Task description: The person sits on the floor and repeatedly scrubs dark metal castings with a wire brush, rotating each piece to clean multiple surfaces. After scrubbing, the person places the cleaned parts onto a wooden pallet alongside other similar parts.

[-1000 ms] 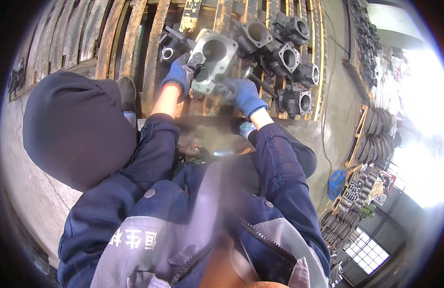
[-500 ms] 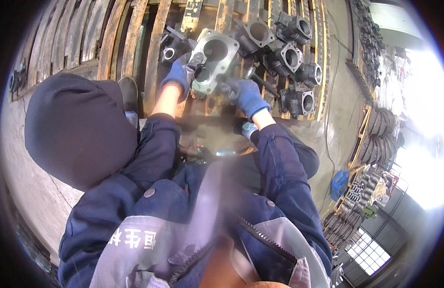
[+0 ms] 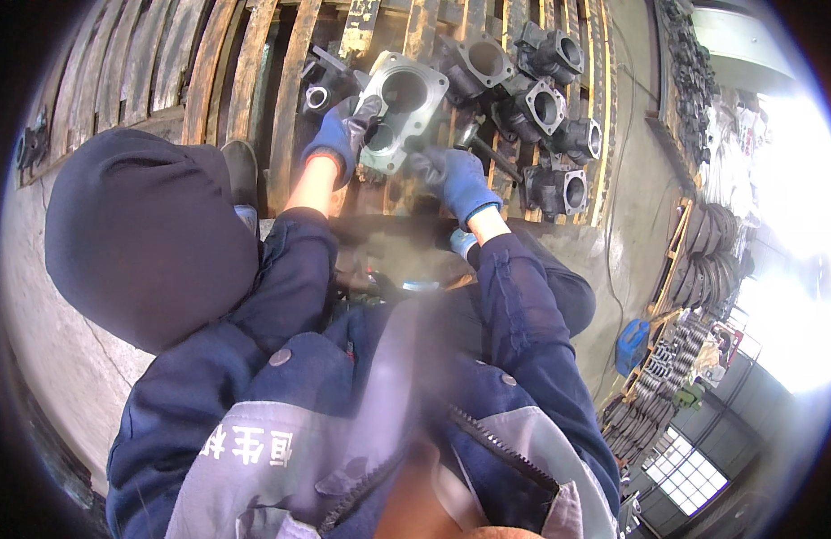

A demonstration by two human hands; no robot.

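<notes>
A pale machined flange face with a large and a smaller round bore tops a metal casting (image 3: 377, 92) on the wooden pallet. My left hand (image 3: 336, 142), in a blue glove with dark fingers, is closed on the casting's left edge beside the smaller bore. Just off the casting's lower right corner is my right hand (image 3: 456, 180), gloved the same way. Its fingers are drawn together and point toward the casting; they look blurred, and anything between them is hidden. A dark hammer-like tool (image 3: 494, 160) lies beyond the right hand.
Several dark castings with round flanged openings (image 3: 543, 108) stand on the pallet (image 3: 209, 72) to the right. Another casting (image 3: 316, 95) sits left of the held one. A person in a dark hood (image 3: 146, 242) is close at my left. A blue jug (image 3: 633, 346) stands far right.
My right hand has shifted very slightly, staying beside the casting. The left hand keeps its hold, and the casting has not visibly moved.
</notes>
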